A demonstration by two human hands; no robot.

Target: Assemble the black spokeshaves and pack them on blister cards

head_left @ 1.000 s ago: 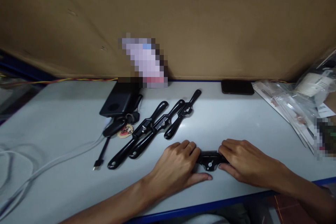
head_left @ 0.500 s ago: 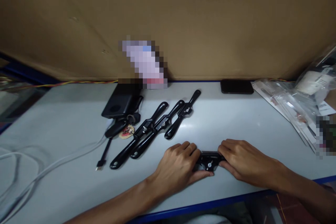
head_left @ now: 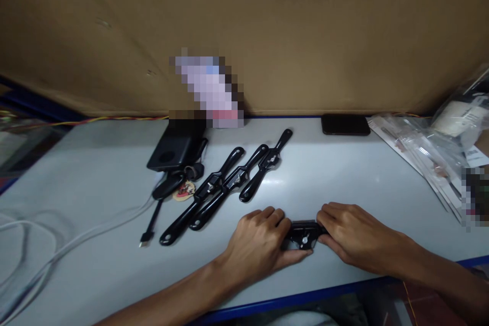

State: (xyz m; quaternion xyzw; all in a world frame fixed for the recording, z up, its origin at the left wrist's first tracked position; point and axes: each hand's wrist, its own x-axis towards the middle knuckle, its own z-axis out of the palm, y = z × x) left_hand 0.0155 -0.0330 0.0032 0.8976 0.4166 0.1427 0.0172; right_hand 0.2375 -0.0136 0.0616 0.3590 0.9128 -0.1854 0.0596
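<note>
Both hands grip a black spokeshave (head_left: 303, 233) near the table's front edge, its metal screw facing me. My left hand (head_left: 263, 237) wraps its left handle, thumb stretched along the lower side of the body. Closed round the right handle is my right hand (head_left: 347, 232); the handles are mostly hidden by the fingers. Up and to the left lie three more black spokeshaves, side by side on a slant: a left one (head_left: 210, 188), a middle one (head_left: 236, 179) and a smaller one (head_left: 270, 160).
On the left are a black power bank (head_left: 168, 150), a short USB cable (head_left: 155, 219), a round wooden tag (head_left: 185, 191) and white cables (head_left: 95, 234). A phone (head_left: 346, 125) lies at the back, with plastic-wrapped packets (head_left: 416, 150) to its right. A cardboard panel (head_left: 290, 35) stands behind the table.
Almost nothing differs. The view has shifted very slightly, and both hands keep their hold on the spokeshave in the same place.
</note>
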